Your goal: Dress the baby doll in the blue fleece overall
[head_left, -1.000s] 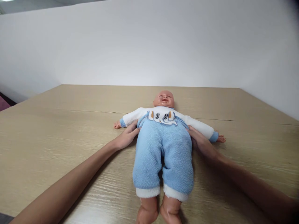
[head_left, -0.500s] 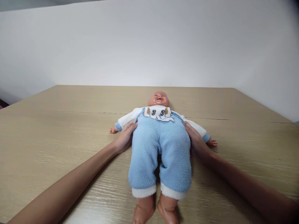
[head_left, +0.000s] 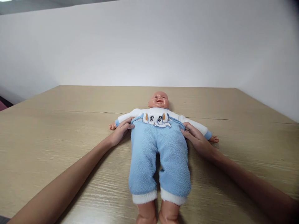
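Observation:
A baby doll [head_left: 159, 100] lies on its back on the wooden table [head_left: 58, 130], head away from me, arms spread. It wears a white top and blue fleece overalls [head_left: 158, 155] with an embroidered bib. My left hand [head_left: 120, 132] grips the overalls' upper left edge, under the doll's arm. On the other side my right hand [head_left: 195, 137] pinches the upper right edge of the overalls, fingers closed on the fabric. The doll's bare feet reach the bottom of the frame.
A plain white wall [head_left: 149, 46] rises behind the table's far edge. A seam line runs across the tabletop behind the doll's shoulders. At the far left a dark red strip [head_left: 2, 105] shows past the table's edge.
Both hands slid from the doll's sides up to the overalls' top corners and closed on the fabric. The overalls look drawn longer along the body, and the doll shifted slightly left.

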Demonstrator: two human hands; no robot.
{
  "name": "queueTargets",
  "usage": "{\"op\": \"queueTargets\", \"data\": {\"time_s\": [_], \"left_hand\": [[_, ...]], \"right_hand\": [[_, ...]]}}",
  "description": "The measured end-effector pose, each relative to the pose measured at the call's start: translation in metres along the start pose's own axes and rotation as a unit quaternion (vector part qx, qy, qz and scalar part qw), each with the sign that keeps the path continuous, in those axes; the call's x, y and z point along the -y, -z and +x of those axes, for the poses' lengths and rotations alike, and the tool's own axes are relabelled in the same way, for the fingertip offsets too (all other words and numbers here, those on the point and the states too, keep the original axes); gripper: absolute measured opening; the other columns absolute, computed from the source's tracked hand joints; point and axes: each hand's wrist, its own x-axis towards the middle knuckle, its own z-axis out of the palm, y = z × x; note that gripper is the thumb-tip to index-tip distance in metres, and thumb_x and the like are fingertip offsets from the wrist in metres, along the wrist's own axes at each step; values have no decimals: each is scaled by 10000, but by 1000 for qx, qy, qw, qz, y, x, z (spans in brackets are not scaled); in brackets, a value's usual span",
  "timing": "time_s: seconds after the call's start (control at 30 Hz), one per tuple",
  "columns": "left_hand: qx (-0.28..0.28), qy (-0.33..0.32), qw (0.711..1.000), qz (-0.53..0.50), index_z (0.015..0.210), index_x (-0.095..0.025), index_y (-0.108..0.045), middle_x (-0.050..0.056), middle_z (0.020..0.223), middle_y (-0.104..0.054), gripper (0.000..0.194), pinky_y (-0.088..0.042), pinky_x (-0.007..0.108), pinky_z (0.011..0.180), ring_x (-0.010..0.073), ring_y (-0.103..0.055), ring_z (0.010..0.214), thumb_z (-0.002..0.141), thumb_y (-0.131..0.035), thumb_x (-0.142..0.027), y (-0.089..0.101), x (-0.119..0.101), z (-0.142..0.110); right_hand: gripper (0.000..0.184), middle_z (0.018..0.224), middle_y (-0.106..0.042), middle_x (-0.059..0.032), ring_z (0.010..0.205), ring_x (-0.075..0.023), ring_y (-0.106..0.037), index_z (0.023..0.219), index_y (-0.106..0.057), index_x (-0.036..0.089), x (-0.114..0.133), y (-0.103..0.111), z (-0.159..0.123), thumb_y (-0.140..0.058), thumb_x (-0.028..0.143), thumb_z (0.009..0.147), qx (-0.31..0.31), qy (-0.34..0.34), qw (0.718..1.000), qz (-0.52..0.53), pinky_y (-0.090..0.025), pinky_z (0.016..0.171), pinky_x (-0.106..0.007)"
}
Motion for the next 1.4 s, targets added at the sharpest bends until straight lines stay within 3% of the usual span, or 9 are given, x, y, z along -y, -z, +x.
{"op": "queueTargets", "data": {"time_s": [0.27,0.4,0.53,0.63,0.83,1.0,1.13,1.27,1.4], "left_hand": [[81,-32,971,225,1116,-200,-651,56,1151,-659,257,-432,408,1086,295,-577,1148,887,-676,-314,4,-22,-9],[94,-49,973,205,1201,-213,-696,86,1306,-702,340,-408,435,1187,318,-596,1255,888,-762,-330,1,-21,-10],[35,-12,996,76,1143,-213,-722,72,1191,-746,323,-474,429,1111,302,-638,1155,869,-778,-375,-15,-14,-10],[-56,6,997,-45,1056,-210,-712,51,1089,-747,305,-524,396,977,283,-651,1050,829,-769,-406,-33,-5,-10],[-147,47,977,-147,880,-202,-646,16,863,-667,272,-512,349,834,243,-605,899,825,-759,-443,-50,6,-7],[-103,36,977,-182,860,-219,-604,12,894,-663,163,-502,387,913,263,-612,944,768,-698,-314,-40,2,-4],[-57,22,980,-187,854,-213,-614,45,949,-687,149,-489,441,975,314,-623,1028,756,-658,-316,-30,-2,-2],[-65,-2,983,-174,870,-205,-622,35,896,-624,184,-462,374,879,265,-579,933,815,-696,-365,-21,-2,-1],[-81,-15,989,-123,877,-199,-597,12,879,-554,308,-390,304,776,200,-499,853,914,-761,-456,-16,-1,-1]], "right_hand": [[283,1204,-653,-101,1151,-369,-618,1110,-638,255,-11,27,2,-802,376,913,126,128,963,-201,-500,1047,-525],[210,1285,-675,-133,1250,-404,-615,1085,-713,244,-18,28,5,-762,388,941,115,129,962,-213,-475,1111,-584],[376,1343,-725,-109,1339,-404,-620,1247,-728,279,-19,15,-1,-754,494,939,81,56,994,-56,-473,1188,-570],[413,1236,-787,-84,1255,-392,-691,1284,-723,300,-14,-1,-7,-659,542,955,15,-42,995,94,-576,1084,-549],[403,1074,-811,-90,1134,-391,-737,1201,-759,360,-11,-18,-5,-609,637,950,-73,-60,987,126,-639,897,-531],[335,961,-790,-109,1053,-396,-734,1065,-763,349,-9,-16,-1,-668,626,901,-93,-61,985,134,-624,817,-526],[180,943,-753,-69,1016,-346,-705,961,-715,309,1,-15,-2,-693,431,831,-76,-59,982,163,-609,895,-487],[188,905,-677,-9,955,-268,-657,942,-667,279,7,-14,-5,-671,287,755,-49,-48,971,231,-561,982,-406],[112,835,-604,4,814,-232,-598,907,-661,267,10,-10,-7,-674,345,828,-58,-42,970,230,-562,919,-379]]}}
